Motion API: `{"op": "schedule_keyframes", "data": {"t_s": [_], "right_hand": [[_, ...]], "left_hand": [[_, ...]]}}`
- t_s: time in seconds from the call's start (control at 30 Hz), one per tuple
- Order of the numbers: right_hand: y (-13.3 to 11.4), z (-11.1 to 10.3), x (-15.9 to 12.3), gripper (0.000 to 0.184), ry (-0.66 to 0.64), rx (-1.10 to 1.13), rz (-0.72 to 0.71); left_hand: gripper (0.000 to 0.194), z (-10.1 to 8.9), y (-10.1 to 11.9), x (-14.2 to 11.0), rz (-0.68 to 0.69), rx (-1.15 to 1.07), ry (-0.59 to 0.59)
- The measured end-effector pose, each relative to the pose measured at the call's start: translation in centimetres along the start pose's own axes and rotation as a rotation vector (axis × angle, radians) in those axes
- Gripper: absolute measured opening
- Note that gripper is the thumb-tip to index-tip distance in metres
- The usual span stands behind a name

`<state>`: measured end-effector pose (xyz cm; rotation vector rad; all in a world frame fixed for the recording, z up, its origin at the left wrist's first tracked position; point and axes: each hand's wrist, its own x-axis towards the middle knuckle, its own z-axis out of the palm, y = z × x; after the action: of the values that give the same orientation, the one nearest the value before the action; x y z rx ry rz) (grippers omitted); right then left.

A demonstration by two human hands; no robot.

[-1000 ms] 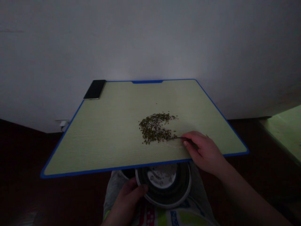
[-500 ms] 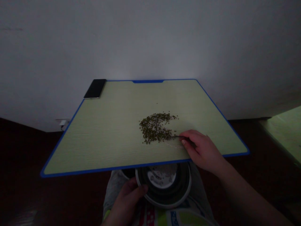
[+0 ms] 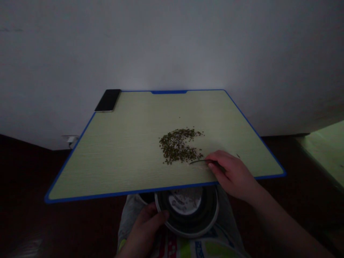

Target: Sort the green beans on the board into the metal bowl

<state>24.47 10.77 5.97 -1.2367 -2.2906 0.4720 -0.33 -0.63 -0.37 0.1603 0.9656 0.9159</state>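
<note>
A loose pile of small green-brown beans or grains [image 3: 174,150] is spread over the middle of the pale table [image 3: 120,150]. My right hand [image 3: 228,172] is closed in a pinch on a thin, curved metal utensil [image 3: 198,161]; its far end is just at the near side of the pile, and its exact kind is unclear. Below the front edge, a round metal bowl [image 3: 188,229] rests on my lap, partly hidden by the tabletop. My left hand [image 3: 147,225] grips its left rim, thumb on top.
A dark tablet or large phone [image 3: 108,100] lies at the table's far left corner. Blue trim [image 3: 134,193] runs round the tabletop. Behind stands a plain wall [image 3: 172,46], with a white plug [image 3: 71,139] low at the left. A single grain [image 3: 180,117] lies beyond the pile.
The utensil in my right hand has drawn slightly back toward me from the pile's edge, and a few grains have shifted to the right. My left hand and the bowl have stayed still.
</note>
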Motion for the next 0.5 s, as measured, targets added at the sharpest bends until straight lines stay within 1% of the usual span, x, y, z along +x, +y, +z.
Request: {"op": "schedule_keyframes", "data": {"t_s": [0.1,0.23,0.33,0.5], "right_hand": [[0.09,-0.14,-0.28,0.016,0.019,-0.015,0.012],[0.11,-0.36,-0.71,0.015,0.046,-0.049,0.075],[-0.1,-0.34,-0.75,0.016,0.039,-0.055,0.106],[-0.42,0.01,-0.42,0.017,0.033,-0.041,0.094]], "left_hand": [[0.021,-0.17,-0.13,0.11,0.002,0.008,-0.007],[0.019,-0.19,-0.01,0.04,0.015,0.034,0.014],[0.02,0.03,0.23,-0.04,-0.007,0.031,-0.019],[0.022,0.43,0.36,-0.2,-0.008,0.032,-0.029]]}}
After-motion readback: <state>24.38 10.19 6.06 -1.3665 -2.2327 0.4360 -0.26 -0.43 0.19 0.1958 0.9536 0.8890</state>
